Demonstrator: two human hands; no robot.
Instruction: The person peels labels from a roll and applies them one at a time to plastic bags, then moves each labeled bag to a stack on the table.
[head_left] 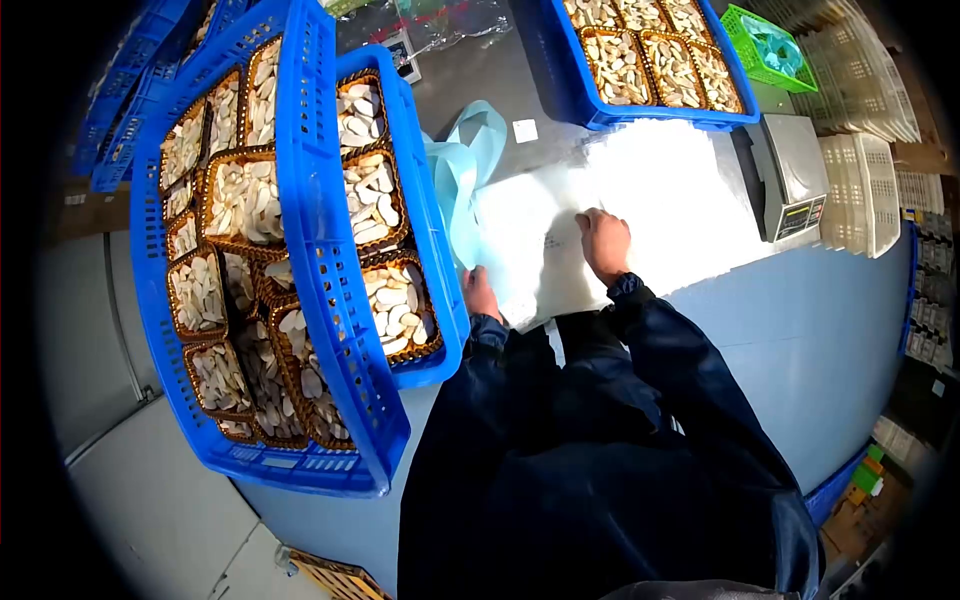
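A glaring white stack of thin plastic sheets or bags (690, 200) lies on the table in front of me. My right hand (606, 246) rests on it with curled fingers, seemingly pinching the top sheet. At the stack's near left corner is my left hand (480, 294), its fingers bent; what they hold, if anything, is hard to make out. A looped light-blue ribbon (462, 190) runs down to just above that hand. Close on the left stands a blue crate (455, 330) holding brown-rimmed baskets of pale sliced pieces (400, 305), perhaps mushrooms.
A taller blue crate (345, 290) with similar baskets overlaps it on the left. Across the table stands another filled blue crate (660, 117). A digital scale (795, 170), a green basket (765, 50) and stacked cream crates (860, 190) are at right.
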